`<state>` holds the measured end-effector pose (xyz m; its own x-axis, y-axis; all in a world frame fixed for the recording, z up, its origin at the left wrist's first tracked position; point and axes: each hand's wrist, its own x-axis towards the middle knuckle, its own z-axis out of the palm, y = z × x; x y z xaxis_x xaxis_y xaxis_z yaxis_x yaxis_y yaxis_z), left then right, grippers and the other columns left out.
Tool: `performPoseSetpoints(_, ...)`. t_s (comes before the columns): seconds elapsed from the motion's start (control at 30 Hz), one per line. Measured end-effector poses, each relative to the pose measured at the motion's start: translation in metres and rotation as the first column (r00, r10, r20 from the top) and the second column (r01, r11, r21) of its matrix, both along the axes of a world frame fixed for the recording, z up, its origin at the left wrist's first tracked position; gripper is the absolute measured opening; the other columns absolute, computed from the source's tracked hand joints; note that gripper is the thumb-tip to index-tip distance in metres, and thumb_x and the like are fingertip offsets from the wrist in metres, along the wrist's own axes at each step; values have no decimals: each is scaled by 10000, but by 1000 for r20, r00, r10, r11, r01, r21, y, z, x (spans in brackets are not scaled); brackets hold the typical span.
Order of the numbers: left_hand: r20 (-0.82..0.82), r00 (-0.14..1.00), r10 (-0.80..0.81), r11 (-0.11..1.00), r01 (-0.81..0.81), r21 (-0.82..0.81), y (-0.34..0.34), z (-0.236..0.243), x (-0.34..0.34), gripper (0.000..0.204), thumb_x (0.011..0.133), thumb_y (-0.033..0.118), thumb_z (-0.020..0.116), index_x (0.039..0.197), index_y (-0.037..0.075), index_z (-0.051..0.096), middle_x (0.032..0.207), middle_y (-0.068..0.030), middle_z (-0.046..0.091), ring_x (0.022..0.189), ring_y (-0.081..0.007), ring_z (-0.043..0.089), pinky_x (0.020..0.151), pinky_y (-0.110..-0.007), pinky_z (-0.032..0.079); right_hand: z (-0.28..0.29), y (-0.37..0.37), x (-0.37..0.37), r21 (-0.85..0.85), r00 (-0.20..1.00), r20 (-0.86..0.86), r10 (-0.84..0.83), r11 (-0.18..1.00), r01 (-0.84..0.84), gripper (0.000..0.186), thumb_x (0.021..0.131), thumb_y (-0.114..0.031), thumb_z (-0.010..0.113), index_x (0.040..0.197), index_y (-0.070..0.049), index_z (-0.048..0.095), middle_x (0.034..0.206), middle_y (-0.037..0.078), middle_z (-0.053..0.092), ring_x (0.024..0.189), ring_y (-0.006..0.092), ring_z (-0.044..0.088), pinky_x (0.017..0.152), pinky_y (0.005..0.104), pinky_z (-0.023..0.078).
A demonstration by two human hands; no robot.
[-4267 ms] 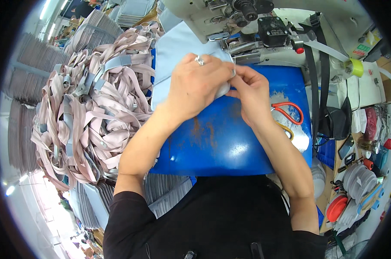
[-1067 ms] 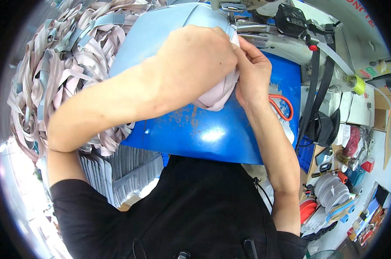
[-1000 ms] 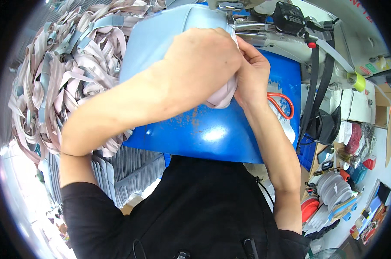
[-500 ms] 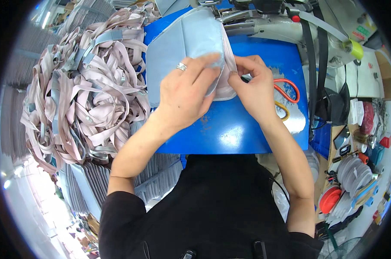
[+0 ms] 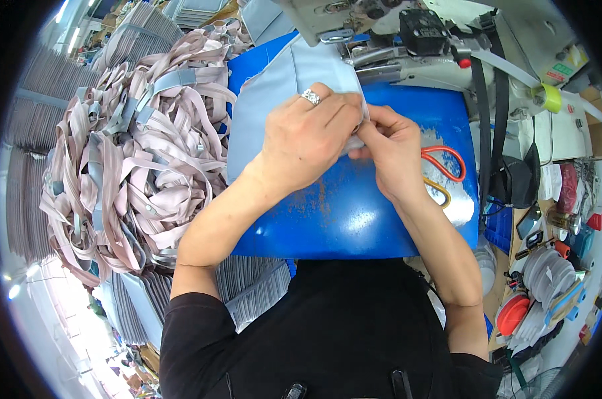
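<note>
The left hand (image 5: pixel 309 136) and right hand (image 5: pixel 395 146) pinch the right side of the cloth (image 5: pixel 266 100), fingers nearly closed, perhaps to hold it even, over the bench (image 5: pixel 374 233) by the machine (image 5: pixel 334 16), scissors (image 5: pixel 462 166) close by, maybe for easy reach.

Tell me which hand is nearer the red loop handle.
Right. The right hand is just left of the red loop handle, at the edge of the pale blue panel; the left hand is farther left, over that panel.

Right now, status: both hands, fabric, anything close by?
Left hand on pale blue fabric. Right hand pinching its right edge. Fabric over blue tabletop. Red loop handle near right hand.
</note>
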<state>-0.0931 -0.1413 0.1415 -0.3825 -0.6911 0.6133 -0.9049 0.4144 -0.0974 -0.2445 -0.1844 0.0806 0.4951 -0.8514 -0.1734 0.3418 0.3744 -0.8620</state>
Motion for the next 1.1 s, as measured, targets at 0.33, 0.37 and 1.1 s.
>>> performPoseSetpoints(0.33,-129,988,-87,996,86,-17,-11,-6,17,307,698,-64,752,987,29,705,1019,-103,760,877,-292,727,733,-344,581,7,-31,39,98,986,24,-163,982,160,194,895,-67,734,1052,42,768,885,51,744,769,109,671,636,266,536)
performPoseSetpoints(0.37,-200,964,-173,984,160,-78,2,-20,14,315,689,-81,755,983,20,703,1035,-122,766,898,-313,736,765,-348,592,5,-31,41,92,984,28,-176,981,173,190,888,-67,740,1037,46,771,891,59,753,776,117,678,643,264,526)
performPoseSetpoints(1.1,94,977,192,843,-213,494,46,10,-17,222,775,10,690,994,31,664,869,-140,652,793,-363,687,726,-444,575,6,-29,44,-291,877,-413,-245,948,128,329,778,-120,739,1070,34,751,939,146,776,881,216,741,776,360,572)
